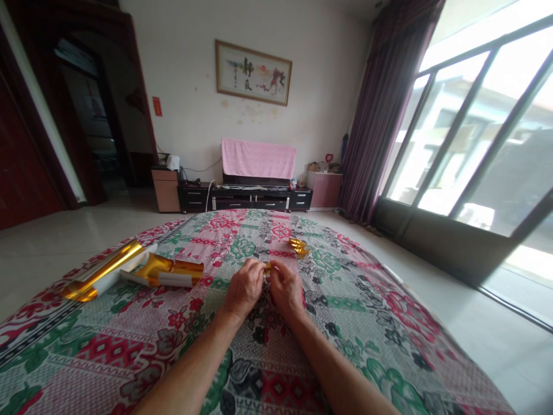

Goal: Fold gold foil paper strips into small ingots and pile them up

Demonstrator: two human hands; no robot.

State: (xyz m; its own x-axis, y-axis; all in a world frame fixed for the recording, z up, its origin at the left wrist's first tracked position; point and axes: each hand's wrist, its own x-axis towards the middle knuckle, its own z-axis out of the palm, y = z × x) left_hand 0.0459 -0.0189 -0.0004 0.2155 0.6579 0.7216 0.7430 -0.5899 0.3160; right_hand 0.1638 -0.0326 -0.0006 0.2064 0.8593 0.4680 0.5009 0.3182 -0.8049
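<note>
Both hands meet over the middle of the patterned cloth, fingertips close together. Between them a small piece of gold foil shows, mostly hidden by the fingers. My left hand pinches it from the left, and my right hand pinches it from the right. Just beyond my right hand lie several folded gold foil pieces. To the left rest a rolled gold sheet and a curled gold sheet with a white underside.
The cloth covers a broad rounded surface. Beyond it, a low black cabinet stands by the wall, with a pink cloth draped over something on top. A purple curtain and large windows are on the right; a doorway is on the left.
</note>
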